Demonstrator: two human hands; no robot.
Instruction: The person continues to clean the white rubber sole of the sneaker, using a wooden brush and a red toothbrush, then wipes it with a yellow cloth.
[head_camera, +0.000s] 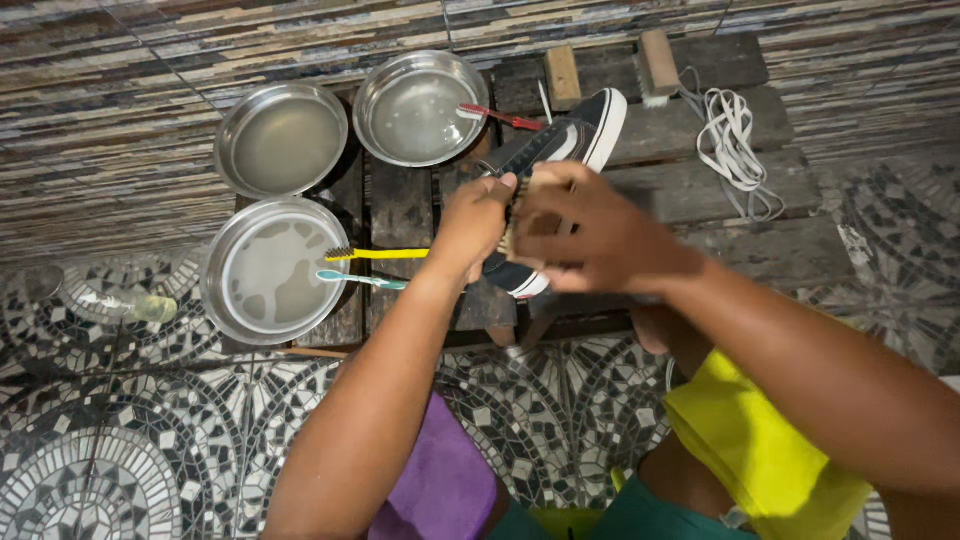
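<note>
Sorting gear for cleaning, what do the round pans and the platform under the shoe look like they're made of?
Round pans: likely stainless steel or aluminium, with a shiny, reflective silver finish. Platform: dark, weathered unfinished wood, with visible slats and gaps.

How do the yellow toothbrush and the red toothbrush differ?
The yellow toothbrush lies across the rim of the lower-left metal pan, beside a teal toothbrush; the red toothbrush lies alone on the top-right metal pan. Yellow has dark bristles, red has pale ones. Both rest heads over the pans, untouched by either hand.

bare forearms, yellow shorts (760, 450), teal garment (640, 515)
</note>
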